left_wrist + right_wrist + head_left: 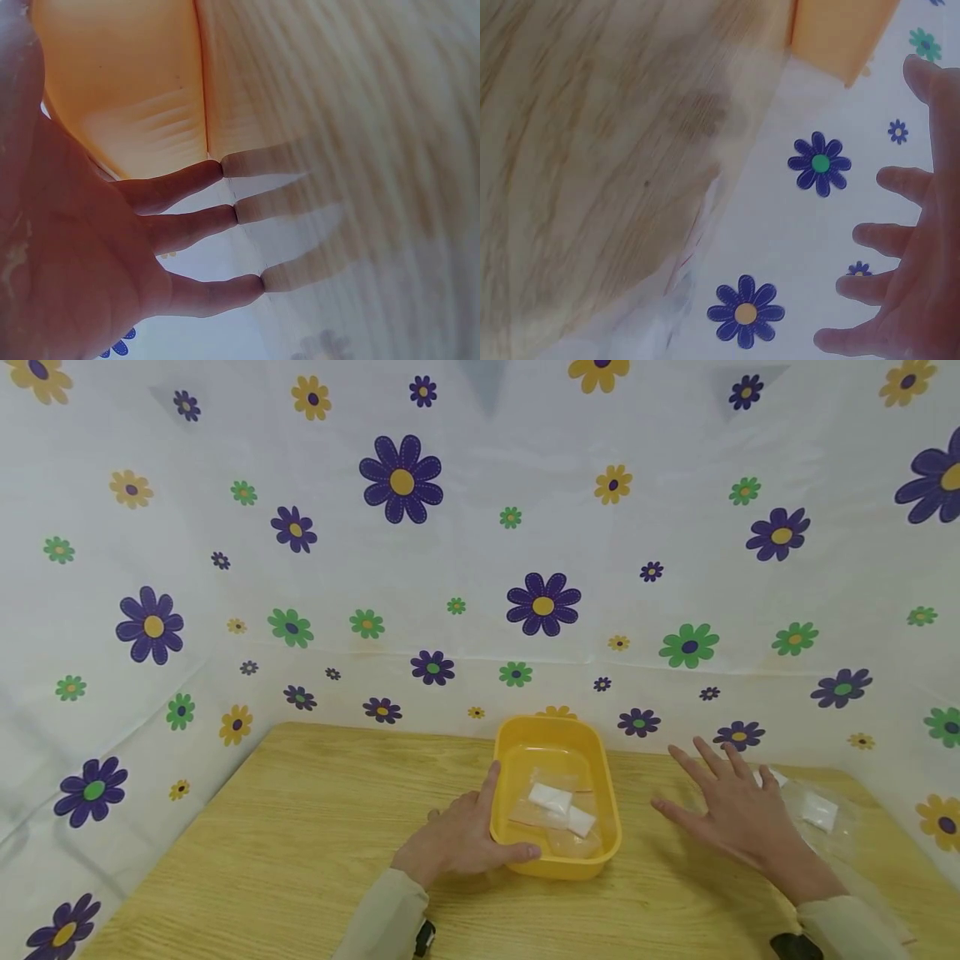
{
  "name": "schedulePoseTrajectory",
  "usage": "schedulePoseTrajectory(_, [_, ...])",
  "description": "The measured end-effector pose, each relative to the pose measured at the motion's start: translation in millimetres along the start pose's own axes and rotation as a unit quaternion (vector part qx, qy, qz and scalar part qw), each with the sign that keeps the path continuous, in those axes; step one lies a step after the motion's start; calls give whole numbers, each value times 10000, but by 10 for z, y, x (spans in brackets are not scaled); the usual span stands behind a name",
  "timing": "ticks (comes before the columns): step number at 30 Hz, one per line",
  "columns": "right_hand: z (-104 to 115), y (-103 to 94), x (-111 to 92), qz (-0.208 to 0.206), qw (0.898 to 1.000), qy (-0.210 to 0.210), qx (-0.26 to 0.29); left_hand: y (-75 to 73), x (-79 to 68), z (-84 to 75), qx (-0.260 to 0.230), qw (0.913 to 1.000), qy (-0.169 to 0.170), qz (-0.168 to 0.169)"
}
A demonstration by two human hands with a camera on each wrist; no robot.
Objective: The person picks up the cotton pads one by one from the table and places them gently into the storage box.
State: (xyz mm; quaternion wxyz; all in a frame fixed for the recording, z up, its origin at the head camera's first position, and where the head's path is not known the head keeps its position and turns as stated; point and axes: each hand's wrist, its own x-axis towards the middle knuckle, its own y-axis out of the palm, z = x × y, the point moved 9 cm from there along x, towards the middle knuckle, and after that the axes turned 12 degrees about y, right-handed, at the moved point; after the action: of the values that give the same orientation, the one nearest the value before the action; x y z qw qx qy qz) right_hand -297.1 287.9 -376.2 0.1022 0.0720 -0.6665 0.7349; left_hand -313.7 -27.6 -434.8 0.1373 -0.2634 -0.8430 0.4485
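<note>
Head view shows a flowered sheet [465, 556] hanging behind the far edge of the wood-grained surface [300, 827]; a sleeve or hand catching the cloth there could drag it. On the surface, the yellow bin [570, 867] stands just beside the far edge, right of its middle. A firm shove away from the person might slide it into the sheet, and weight on one rim might tip it.

The left hand [465, 839] lies at the bin's near left corner, thumb across the rim, forefinger along the left side; its other fingers reach out straight, tips touching the surface in the left wrist view. With so loose a touch, a knock could probably twist the bin.

The right hand [738, 818] holds nothing, fingers spread wide, over the surface toward its far right corner. Beneath and beside it lie clear bags [843, 843], partly hidden; whether the hand touches them I cannot tell. Being thin and slick, they may cling together, so a hasty pinch could lift two or miss one.

Inside the bin, more bagged white packets [550, 797] overlap; tilting could slide them into a heap.
</note>
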Motion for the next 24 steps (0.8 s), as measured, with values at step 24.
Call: schedulePoseTrajectory(24, [-829, 288, 129, 650, 9951, 513, 543, -1, 47, -35, -290, 9987, 413, 1])
